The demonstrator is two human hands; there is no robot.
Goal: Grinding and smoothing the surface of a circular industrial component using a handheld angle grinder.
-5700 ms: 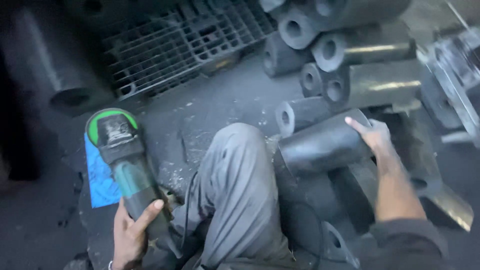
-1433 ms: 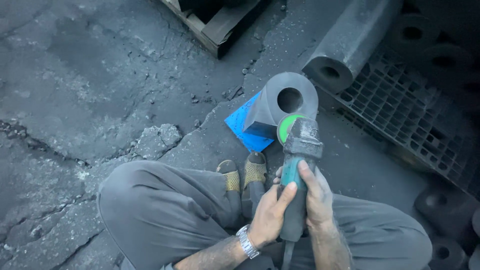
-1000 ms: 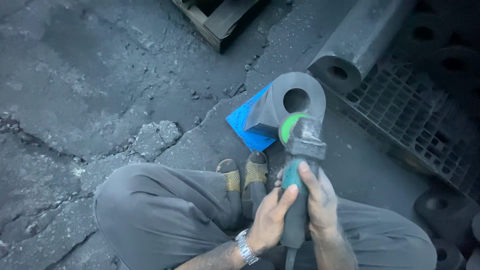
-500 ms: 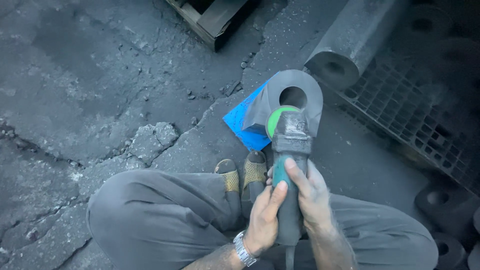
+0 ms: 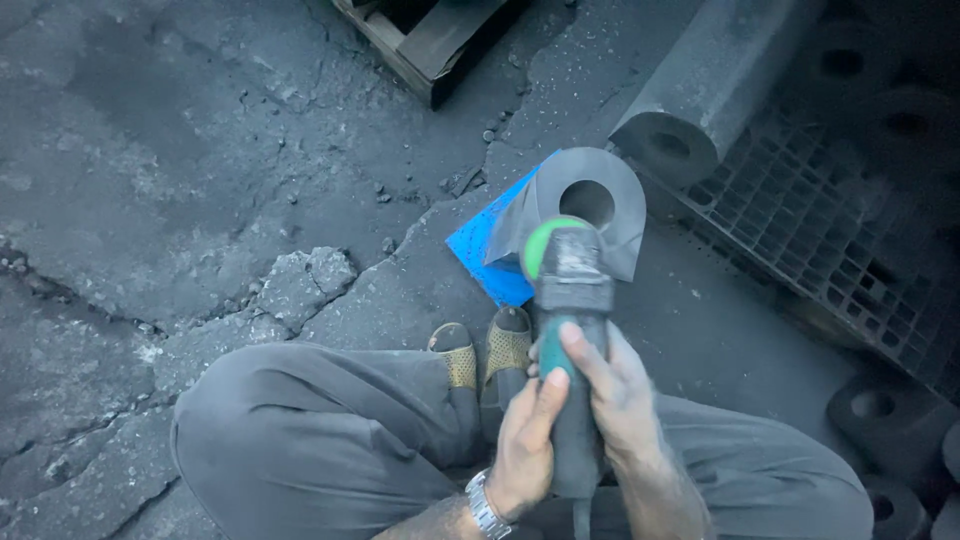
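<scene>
Both my hands grip a dark angle grinder (image 5: 566, 300) with a green guard at its head. My left hand (image 5: 527, 440), a metal watch on its wrist, wraps the rear of the grinder's body from the left. My right hand (image 5: 612, 390) holds the body from the right, index finger laid along the top. The grinder's head rests against the near face of a dark hollow cylinder (image 5: 590, 200) that lies on a blue sheet (image 5: 487, 255) on the floor. I sit with my knees spread and my sandalled feet (image 5: 485, 352) just behind the cylinder.
Cracked, dusty concrete floor (image 5: 200, 200) spreads to the left. A wooden pallet corner (image 5: 420, 40) is at the top. A long hollow cylinder (image 5: 700, 90) lies over a black plastic grid pallet (image 5: 830, 250) on the right. More dark cylinders (image 5: 885, 420) stand at lower right.
The grinder's head has moved forward onto the face of the cylinder on the blue sheet. Several seconds ago my right hand was on a cylinder in a stack while my left held the grinder.
</scene>
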